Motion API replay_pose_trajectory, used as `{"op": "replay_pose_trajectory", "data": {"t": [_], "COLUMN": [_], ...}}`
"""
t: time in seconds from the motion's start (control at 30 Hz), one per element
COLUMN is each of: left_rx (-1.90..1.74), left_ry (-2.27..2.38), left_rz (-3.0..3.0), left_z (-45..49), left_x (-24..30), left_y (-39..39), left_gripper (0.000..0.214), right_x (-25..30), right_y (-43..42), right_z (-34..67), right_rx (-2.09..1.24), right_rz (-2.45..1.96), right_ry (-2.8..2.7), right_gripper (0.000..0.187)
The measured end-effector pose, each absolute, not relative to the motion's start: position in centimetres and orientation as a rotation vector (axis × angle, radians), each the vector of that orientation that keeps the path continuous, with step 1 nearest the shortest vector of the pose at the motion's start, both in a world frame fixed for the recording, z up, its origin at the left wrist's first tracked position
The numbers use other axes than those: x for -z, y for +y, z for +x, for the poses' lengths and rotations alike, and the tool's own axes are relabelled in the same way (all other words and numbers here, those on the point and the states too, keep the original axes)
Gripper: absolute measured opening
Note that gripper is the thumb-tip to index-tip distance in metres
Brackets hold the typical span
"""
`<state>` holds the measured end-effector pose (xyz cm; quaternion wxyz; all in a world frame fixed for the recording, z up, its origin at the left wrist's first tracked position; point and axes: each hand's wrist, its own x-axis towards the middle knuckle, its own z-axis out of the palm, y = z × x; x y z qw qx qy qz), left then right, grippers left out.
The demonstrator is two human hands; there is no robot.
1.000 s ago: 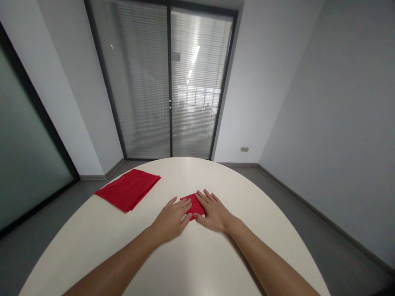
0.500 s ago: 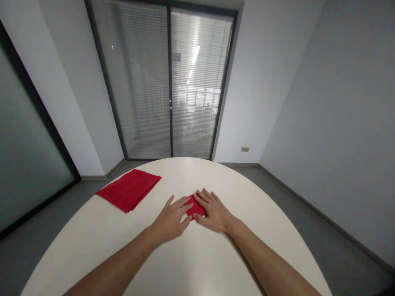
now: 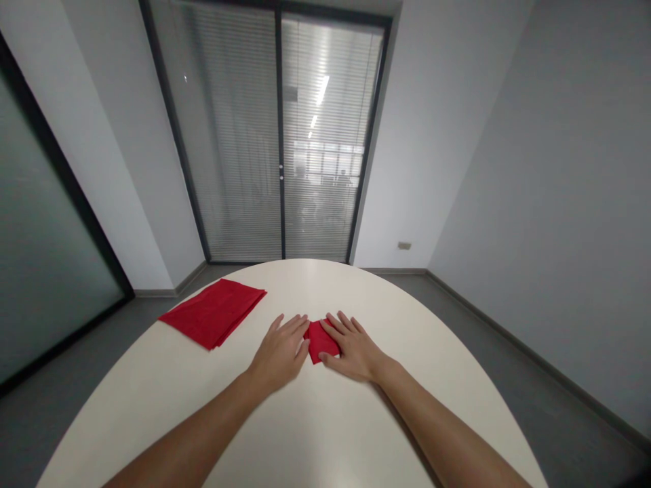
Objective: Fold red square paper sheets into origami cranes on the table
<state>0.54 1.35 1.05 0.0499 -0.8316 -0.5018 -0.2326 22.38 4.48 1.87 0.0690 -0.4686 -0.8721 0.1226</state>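
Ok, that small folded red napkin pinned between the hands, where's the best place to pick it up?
Take the small folded napkin by its near corner, coming from the person's side. That corner pokes out uncovered between the left hand and the right hand; it lies flat, so probably pinch at the edge.

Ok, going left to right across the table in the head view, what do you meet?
Stack of red cloths → left hand → small folded red cloth → right hand, all on the white table.

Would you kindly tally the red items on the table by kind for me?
Small folded red piece, pressed flat under both hands: 1
Stack of red sheets, lying apart to the left: 1 (sheet number cannot be told)
Total: 2
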Motion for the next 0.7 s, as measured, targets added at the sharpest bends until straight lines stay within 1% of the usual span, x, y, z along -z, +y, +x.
{"op": "replay_pose_trajectory", "data": {"t": [0.1, 0.23, 0.43, 0.57, 0.7], "left_rx": [0.759, 0.723, 0.603, 0.608, 0.64], "left_ry": [-1.443, -1.366, -1.539, -1.533, -1.515], "left_rz": [-2.579, -2.661, -2.684, -2.684, -2.681], "left_z": [0.5, 0.4, 0.4, 0.4, 0.3], "left_x": [-1.4, -1.2, -0.3, -0.2, -0.3], "left_y": [1.3, 1.2, 1.4, 1.5, 1.5], "left_gripper": [0.045, 0.041, 0.04, 0.041, 0.045], "right_x": [-2.0, -2.1, -1.9, -2.2, -2.6], "right_y": [4.4, 4.4, 4.4, 4.4, 4.3], "right_z": [22.3, 22.3, 22.3, 22.2, 22.2], "right_rx": [-0.369, -0.36, -0.323, -0.274, -0.359], "right_rz": [-1.408, -1.407, -1.388, -1.283, -1.151], "right_ry": [-2.625, -2.625, -2.608, -2.623, -2.698], "right_gripper": [0.085, 0.086, 0.085, 0.077, 0.071]}}
